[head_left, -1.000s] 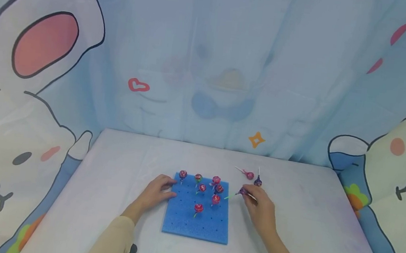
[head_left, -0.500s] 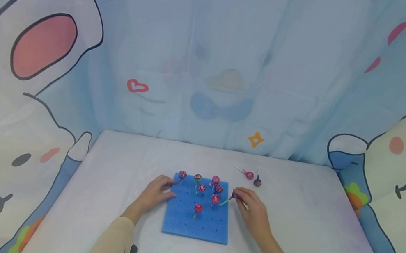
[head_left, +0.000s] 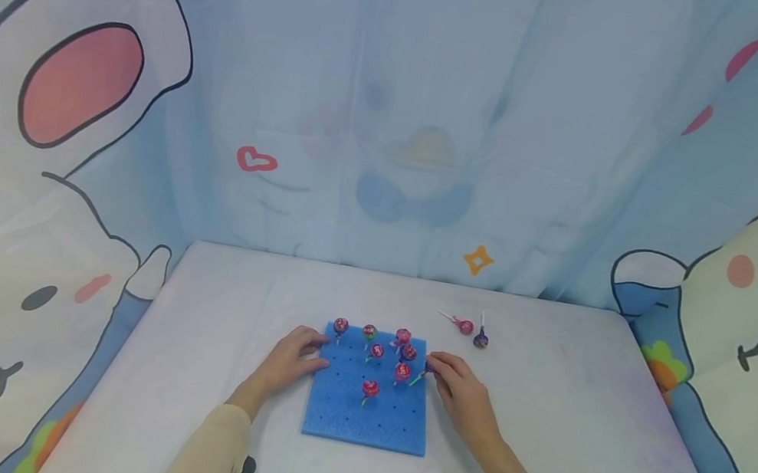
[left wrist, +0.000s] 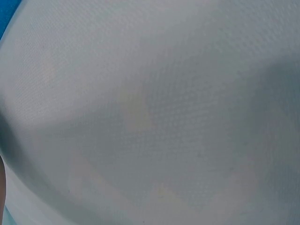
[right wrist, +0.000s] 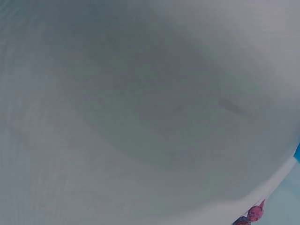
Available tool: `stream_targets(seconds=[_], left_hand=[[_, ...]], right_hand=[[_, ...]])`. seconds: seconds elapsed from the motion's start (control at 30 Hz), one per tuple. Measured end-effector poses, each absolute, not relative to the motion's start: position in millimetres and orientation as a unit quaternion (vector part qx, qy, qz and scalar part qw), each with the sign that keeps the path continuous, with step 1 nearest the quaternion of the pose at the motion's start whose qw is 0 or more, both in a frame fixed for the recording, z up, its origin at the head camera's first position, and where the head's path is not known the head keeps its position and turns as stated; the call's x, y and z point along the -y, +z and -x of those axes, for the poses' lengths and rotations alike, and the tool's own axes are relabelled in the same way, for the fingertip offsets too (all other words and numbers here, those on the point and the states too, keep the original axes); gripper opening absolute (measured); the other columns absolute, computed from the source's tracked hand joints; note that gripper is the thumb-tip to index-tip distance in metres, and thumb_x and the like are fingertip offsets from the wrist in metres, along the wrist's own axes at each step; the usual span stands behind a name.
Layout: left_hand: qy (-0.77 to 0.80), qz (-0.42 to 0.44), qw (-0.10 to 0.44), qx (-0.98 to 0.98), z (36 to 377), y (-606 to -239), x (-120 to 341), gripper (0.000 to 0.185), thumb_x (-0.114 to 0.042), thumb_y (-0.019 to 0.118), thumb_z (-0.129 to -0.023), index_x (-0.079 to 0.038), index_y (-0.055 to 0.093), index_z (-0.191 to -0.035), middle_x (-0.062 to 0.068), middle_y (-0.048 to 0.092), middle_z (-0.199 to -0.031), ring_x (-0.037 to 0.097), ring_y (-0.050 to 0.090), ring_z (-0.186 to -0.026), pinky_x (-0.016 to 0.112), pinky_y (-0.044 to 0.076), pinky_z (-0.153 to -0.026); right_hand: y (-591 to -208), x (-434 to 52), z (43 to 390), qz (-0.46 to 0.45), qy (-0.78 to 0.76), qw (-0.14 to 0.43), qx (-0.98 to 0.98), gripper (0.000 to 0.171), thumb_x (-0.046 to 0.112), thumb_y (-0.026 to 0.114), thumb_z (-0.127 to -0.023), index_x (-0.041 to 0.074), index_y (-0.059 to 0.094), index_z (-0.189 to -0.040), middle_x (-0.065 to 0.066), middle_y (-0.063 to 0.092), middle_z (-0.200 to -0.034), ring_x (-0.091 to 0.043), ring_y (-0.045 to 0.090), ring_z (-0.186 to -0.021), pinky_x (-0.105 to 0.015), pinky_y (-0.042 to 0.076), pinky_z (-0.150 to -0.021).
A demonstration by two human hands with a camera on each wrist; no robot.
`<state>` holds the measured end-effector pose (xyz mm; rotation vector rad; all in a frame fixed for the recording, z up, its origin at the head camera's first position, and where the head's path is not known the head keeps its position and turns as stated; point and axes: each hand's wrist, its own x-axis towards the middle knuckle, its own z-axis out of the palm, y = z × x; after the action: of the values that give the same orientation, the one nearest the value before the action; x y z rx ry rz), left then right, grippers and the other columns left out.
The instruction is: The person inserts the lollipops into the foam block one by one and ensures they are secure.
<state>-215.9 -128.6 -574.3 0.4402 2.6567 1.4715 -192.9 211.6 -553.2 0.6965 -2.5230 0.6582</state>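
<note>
A blue foam board (head_left: 347, 410) with small holes lies on the table, and several wrapped lollipops stand upright in it, one red one (head_left: 370, 388) nearest the front. My left hand (head_left: 288, 358) rests against the board's left edge with its fingers extended. At the right edge my right hand (head_left: 466, 400) pinches a dark-wrapped lollipop (head_left: 428, 367) by its head. Its green stick slants down and left over the board, close to a red lollipop (head_left: 402, 372); whether the tip touches the foam cannot be told. The wrist views show mostly tablecloth.
Behind the right hand, a pink lollipop (head_left: 465, 326) and a dark blue lollipop (head_left: 481, 340) lie on the white tablecloth (head_left: 565, 379). A light blue printed curtain (head_left: 337, 109) hangs along the table's back edge.
My right hand has moved left and slightly down with the dark lollipop, from beside the board to over its right edge. The left hand stays at the left edge.
</note>
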Motion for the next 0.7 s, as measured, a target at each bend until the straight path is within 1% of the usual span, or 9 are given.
stream_targets(seconds=[0.13, 0.3, 0.4, 0.53, 0.7], left_hand=[[0.478, -0.138, 0.042, -0.867, 215, -573, 128, 0.041, -0.022, 0.073, -0.089, -0.006, 0.061, -0.126, 0.008, 0.057, -0.125, 0.024, 0.055, -0.122, 0.031, 0.049, -0.104], [0.474, -0.138, 0.041, -0.869, 214, -573, 129, 0.041, -0.022, 0.073, -0.089, -0.007, 0.061, -0.126, 0.007, 0.057, -0.125, 0.023, 0.055, -0.122, 0.031, 0.049, -0.104], [0.476, -0.138, 0.039, -0.868, 214, -573, 129, 0.041, -0.022, 0.073, -0.089, -0.007, 0.061, -0.126, 0.007, 0.057, -0.125, 0.023, 0.055, -0.122, 0.032, 0.049, -0.104], [0.483, -0.137, 0.037, -0.864, 215, -575, 129, 0.040, -0.021, 0.073, -0.089, -0.008, 0.061, -0.125, 0.007, 0.057, -0.125, 0.022, 0.055, -0.122, 0.031, 0.049, -0.104], [0.484, -0.139, 0.037, -0.863, 216, -578, 129, 0.041, -0.022, 0.073, -0.090, -0.008, 0.061, -0.126, 0.006, 0.057, -0.125, 0.022, 0.054, -0.122, 0.030, 0.049, -0.104]], right_hand=[[-551, -210, 194, -0.234, 0.278, 0.194, 0.911, 0.039, -0.001, 0.077, -0.081, 0.008, 0.068, -0.118, -0.003, 0.065, -0.116, -0.020, 0.064, -0.108, -0.036, 0.058, -0.089], [-549, -208, 194, -0.178, 0.397, 0.129, 0.891, 0.031, 0.005, 0.072, -0.087, 0.008, 0.068, -0.117, -0.003, 0.067, -0.115, -0.019, 0.066, -0.107, -0.030, 0.059, -0.086], [-549, -207, 193, -0.148, 0.440, 0.097, 0.880, 0.028, 0.007, 0.069, -0.090, 0.007, 0.068, -0.118, -0.003, 0.068, -0.115, -0.019, 0.065, -0.109, -0.028, 0.058, -0.087], [-549, -204, 191, -0.134, 0.456, 0.081, 0.876, 0.029, 0.008, 0.069, -0.090, 0.006, 0.068, -0.119, -0.003, 0.068, -0.116, -0.020, 0.065, -0.110, -0.028, 0.057, -0.088], [-549, -201, 189, -0.122, 0.462, 0.076, 0.875, 0.029, 0.007, 0.070, -0.090, 0.007, 0.069, -0.118, -0.003, 0.068, -0.116, -0.019, 0.065, -0.110, -0.028, 0.057, -0.089]])
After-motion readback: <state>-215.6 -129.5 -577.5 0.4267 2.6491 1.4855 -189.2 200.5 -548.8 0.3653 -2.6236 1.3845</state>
